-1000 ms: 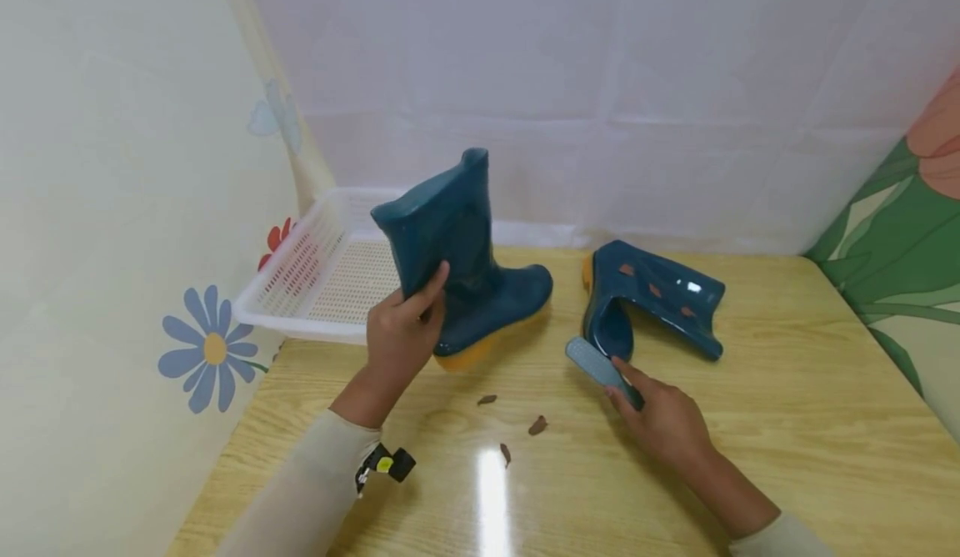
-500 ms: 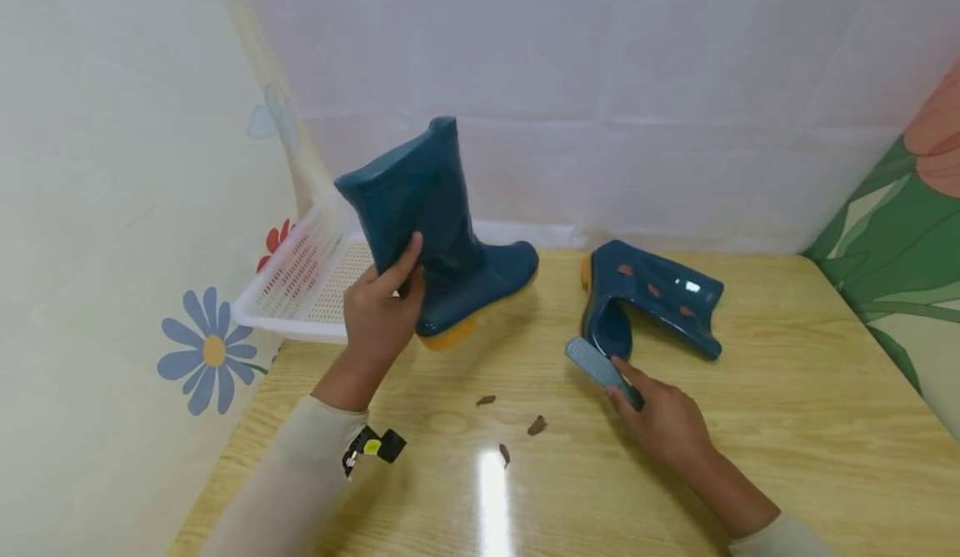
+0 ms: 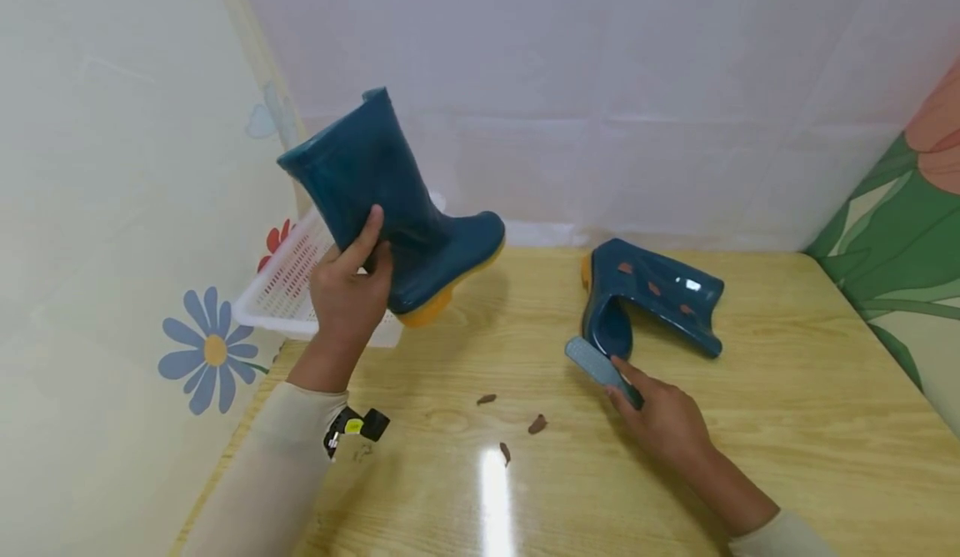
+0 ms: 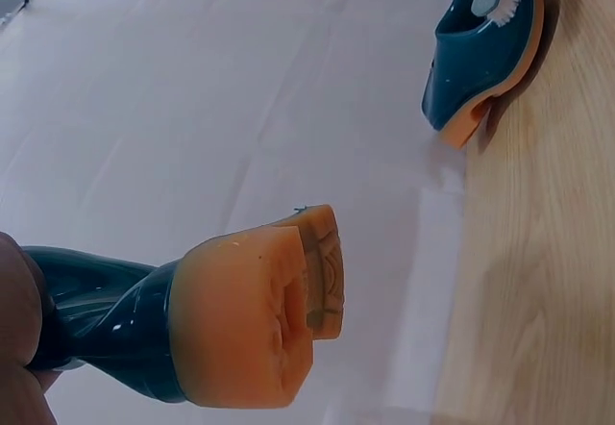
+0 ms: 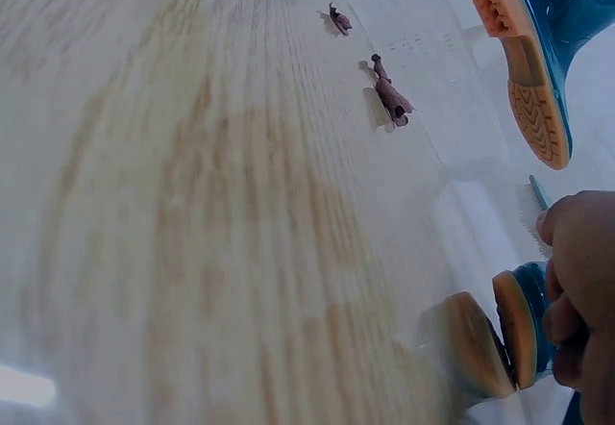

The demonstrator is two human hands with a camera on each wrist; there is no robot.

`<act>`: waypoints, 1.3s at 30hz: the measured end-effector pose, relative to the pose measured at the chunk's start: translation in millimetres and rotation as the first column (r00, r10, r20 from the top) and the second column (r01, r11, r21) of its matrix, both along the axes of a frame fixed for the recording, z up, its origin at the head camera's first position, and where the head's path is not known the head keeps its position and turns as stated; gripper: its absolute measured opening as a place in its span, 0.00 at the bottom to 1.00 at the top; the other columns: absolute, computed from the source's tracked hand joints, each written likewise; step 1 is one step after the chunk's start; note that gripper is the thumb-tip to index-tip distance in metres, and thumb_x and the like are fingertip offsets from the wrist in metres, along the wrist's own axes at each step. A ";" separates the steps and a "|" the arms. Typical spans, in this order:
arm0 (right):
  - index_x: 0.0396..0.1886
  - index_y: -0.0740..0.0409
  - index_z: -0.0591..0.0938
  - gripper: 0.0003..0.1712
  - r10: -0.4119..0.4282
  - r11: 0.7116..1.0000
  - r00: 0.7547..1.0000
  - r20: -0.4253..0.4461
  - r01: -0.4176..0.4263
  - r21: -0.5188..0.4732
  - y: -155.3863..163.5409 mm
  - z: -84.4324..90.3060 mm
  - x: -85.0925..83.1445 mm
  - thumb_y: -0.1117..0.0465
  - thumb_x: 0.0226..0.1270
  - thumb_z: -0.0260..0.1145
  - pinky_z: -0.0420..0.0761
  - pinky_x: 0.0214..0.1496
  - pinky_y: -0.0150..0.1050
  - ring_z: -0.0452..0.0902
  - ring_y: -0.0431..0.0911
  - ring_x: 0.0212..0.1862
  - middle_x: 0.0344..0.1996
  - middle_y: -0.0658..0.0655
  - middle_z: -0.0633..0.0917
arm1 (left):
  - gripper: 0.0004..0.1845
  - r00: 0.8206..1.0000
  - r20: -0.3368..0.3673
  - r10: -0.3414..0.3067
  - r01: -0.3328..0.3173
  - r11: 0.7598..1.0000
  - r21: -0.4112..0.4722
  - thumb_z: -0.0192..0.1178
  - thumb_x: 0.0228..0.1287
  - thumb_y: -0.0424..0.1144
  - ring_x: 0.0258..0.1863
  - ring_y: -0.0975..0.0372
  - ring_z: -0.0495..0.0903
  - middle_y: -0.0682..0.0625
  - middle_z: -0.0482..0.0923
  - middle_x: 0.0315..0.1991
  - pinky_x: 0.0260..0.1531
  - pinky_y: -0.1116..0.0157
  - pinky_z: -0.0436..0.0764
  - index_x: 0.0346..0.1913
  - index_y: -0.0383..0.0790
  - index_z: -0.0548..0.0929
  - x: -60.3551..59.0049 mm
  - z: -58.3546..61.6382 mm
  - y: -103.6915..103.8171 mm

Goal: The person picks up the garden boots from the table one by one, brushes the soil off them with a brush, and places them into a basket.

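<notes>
Left hand (image 3: 347,294) grips the shaft of a blue rubber boot (image 3: 390,207), fingers and thumb curled round it. Over the last second the boot has been lifted clear of the counter (image 3: 787,424) and carried left and upward; it now hangs tilted, toe raised, its orange sole (image 4: 258,334) exposed and touching nothing, above the near edge of the white basket (image 3: 281,290). Judged from this, the boot is on its way to the basket rather than being set back down.

Right hand (image 3: 663,415) has not moved: it pinches the handle of a brush (image 3: 596,365), whose head rests against the opening of the second boot (image 3: 648,298). That boot lies on its side on the counter, with brown flecks on its shaft.

Three brown scraps (image 3: 536,425) lie on the counter between the hands.
</notes>
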State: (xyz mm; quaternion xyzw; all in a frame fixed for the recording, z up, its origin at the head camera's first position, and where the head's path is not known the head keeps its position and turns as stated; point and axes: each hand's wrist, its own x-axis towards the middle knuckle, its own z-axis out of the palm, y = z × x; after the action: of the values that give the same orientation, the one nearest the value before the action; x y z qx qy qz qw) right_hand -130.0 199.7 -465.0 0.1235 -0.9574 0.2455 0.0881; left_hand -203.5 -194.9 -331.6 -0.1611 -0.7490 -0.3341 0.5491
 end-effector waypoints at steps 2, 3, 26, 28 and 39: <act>0.71 0.51 0.78 0.28 -0.001 1.000 1.000 0.002 0.001 0.000 -0.1 -0.3 0.3 0.51 0.74 0.68 0.57 0.21 0.35 0.55 0.38 0.18 0.15 0.44 0.66 | 0.28 1.000 0.000 0.013 -0.013 1.000 -0.005 0.66 0.63 0.24 0.17 0.51 0.67 0.41 0.67 0.16 0.19 0.56 0.70 0.63 0.51 0.84 -0.7 1.2 -3.0; 0.71 0.51 0.78 0.28 -0.001 1.000 1.000 0.004 0.001 0.000 -0.1 -0.4 0.5 0.52 0.73 0.68 0.57 0.21 0.35 0.55 0.39 0.18 0.15 0.45 0.66 | 0.28 1.000 0.000 0.023 -0.023 1.000 -0.010 0.66 0.63 0.24 0.17 0.51 0.68 0.42 0.66 0.16 0.19 0.58 0.71 0.63 0.51 0.84 -0.9 1.9 -4.5; 0.71 0.51 0.78 0.28 -0.017 1.000 1.000 0.017 0.017 0.015 -0.9 -1.0 3.8 0.52 0.73 0.68 0.57 0.22 0.36 0.57 0.39 0.19 0.16 0.45 0.64 | 0.24 0.987 -0.017 0.158 -0.159 0.987 -0.027 0.64 0.69 0.28 0.28 0.43 0.84 0.35 0.75 0.21 0.43 0.59 0.84 0.64 0.51 0.83 -3.7 11.0 -42.0; 0.70 0.52 0.78 0.29 -0.014 1.000 1.000 0.005 0.014 0.012 -0.5 -1.3 4.1 0.52 0.73 0.69 0.56 0.21 0.36 0.57 0.39 0.19 0.15 0.44 0.64 | 0.24 0.984 -0.030 0.175 -0.176 0.984 -0.037 0.64 0.69 0.28 0.21 0.44 0.80 0.36 0.73 0.19 0.40 0.61 0.83 0.64 0.51 0.83 -3.9 11.1 -45.2; 0.70 0.52 0.79 0.28 -0.011 1.000 1.000 -0.022 0.011 -0.002 0.0 -1.6 6.8 0.51 0.73 0.69 0.55 0.21 0.35 0.55 0.37 0.18 0.14 0.43 0.65 | 0.22 0.977 -0.033 0.211 -0.212 0.977 -0.031 0.63 0.68 0.26 0.25 0.42 0.80 0.31 0.80 0.27 0.30 0.42 0.82 0.62 0.49 0.85 -5.0 3.8 -63.6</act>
State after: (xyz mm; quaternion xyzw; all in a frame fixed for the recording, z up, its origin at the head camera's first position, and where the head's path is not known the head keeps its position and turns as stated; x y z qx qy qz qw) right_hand -123.2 199.7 -466.6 0.1210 -0.9568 0.2447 0.0999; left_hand -208.5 -258.4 -327.8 -0.0949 -0.7592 -0.2583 0.5898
